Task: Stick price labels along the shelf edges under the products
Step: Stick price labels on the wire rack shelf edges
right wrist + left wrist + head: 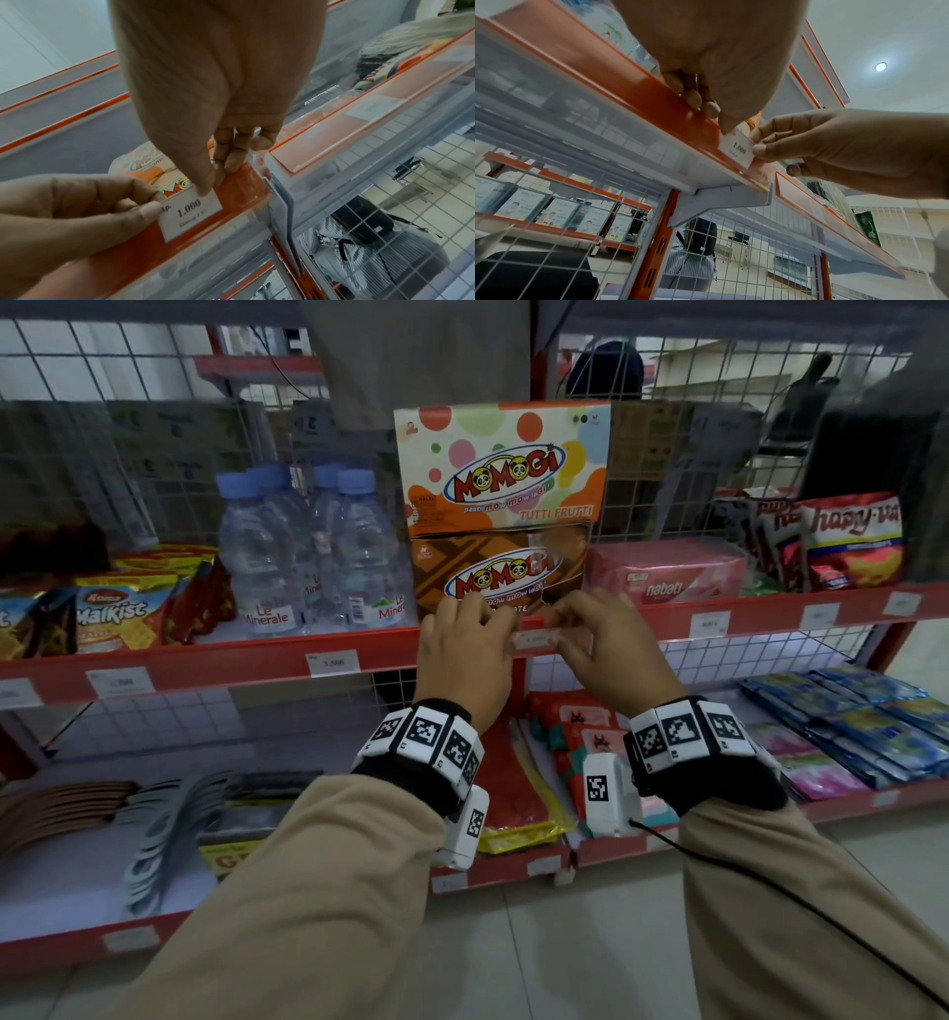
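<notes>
A white price label (534, 639) reading 1.000 lies against the red shelf edge (257, 660) under the brown Momogi box (493, 572). My left hand (500, 629) pinches the label's left end (190, 213) between thumb and forefinger. My right hand (565, 629) holds the right end (736, 150), thumb on the label's face and fingers curled over the top of the rail (244, 182). In the right wrist view the label sits tilted, its left end lower than its right. An orange Momogi tutti frutti box (503, 464) is stacked on the brown one.
Water bottles (318, 557) stand left of the boxes, a pink Nabati pack (667, 577) to the right. Other labels (333, 663) (709, 625) sit along the same edge. A lower shelf (513, 865) holds snack packs. Wire mesh backs the shelves; a person stands behind it.
</notes>
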